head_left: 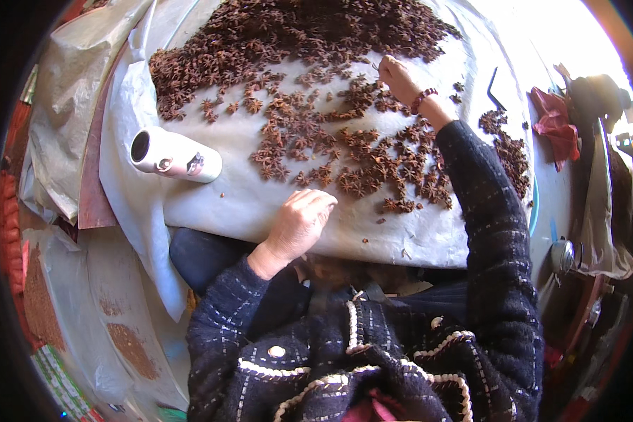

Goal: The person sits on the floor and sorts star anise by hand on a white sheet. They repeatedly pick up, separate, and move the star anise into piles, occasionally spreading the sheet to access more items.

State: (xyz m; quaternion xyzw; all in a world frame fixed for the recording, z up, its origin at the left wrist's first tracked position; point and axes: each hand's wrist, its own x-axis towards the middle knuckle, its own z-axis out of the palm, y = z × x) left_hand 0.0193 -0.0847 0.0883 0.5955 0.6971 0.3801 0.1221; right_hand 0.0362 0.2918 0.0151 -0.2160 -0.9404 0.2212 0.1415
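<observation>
A large heap of brown star anise [274,42] covers the far part of a white sheet, and looser pieces [362,158] are spread over its middle. My right hand [401,79], with a beaded bracelet [422,100] at the wrist, reaches to the near edge of the heap. Its fingers are closed; whatever they may hold is hidden. At the sheet's near edge, my left hand [299,221] is curled with fingers together, just short of the scattered star anise. I cannot make out anything inside it.
A white cylindrical container [183,156] lies on its side at the left of the sheet [211,204]. A dark bent rod [494,88] and a smaller pile of dark pieces [510,155] are at the right. A red cloth [555,123] hangs beyond the right edge.
</observation>
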